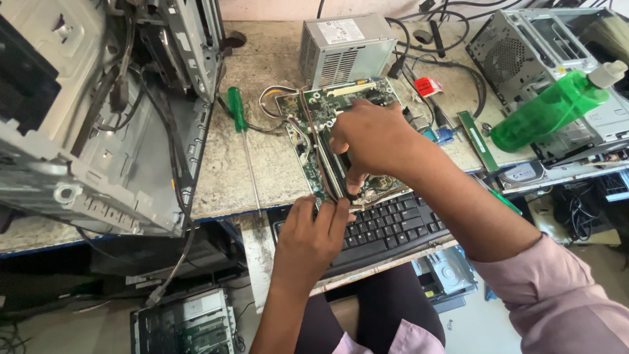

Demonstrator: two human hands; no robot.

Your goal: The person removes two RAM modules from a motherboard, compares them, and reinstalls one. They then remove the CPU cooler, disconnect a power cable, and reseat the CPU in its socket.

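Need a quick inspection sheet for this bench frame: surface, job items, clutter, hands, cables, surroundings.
Surface: speckled stone bench, worn, crowded.
Job's things: green motherboard lying flat, its near edge over a black keyboard; a long memory stick sits in its slot.
Clutter: green-handled screwdriver, grey power supply, green plastic bottle, loose green stick.
Grippers: left hand pinches the stick's near end; right hand presses down on the board.
Cables: black leads behind the board; wire bundle at its left edge.
Surroundings: open grey computer cases left and right; another chassis on the floor.
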